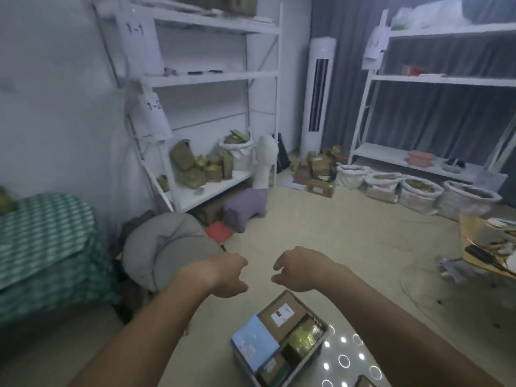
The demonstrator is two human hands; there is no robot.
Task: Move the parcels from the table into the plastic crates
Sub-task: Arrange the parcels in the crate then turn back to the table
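Left hand (pixel 223 275) and right hand (pixel 298 272), fingers loosely curled and holding nothing, hover beyond the parcel-filled grey crate (pixel 321 340), apparently between loads

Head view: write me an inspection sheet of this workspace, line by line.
Surface: beige floor; a dark glossy tabletop with light reflections at the bottom edge.
Job's things: grey plastic crate on the floor, holding brown cardboard parcels and a light blue parcel.
Clutter: grey cushion, purple stool, white sacks, loose boxes.
Grippers: left hand and right hand hover empty above the crate, fingers loosely curled.
Cables: thin wire on the floor, right.
Surroundings: white shelving, tower air conditioner, grey curtain.
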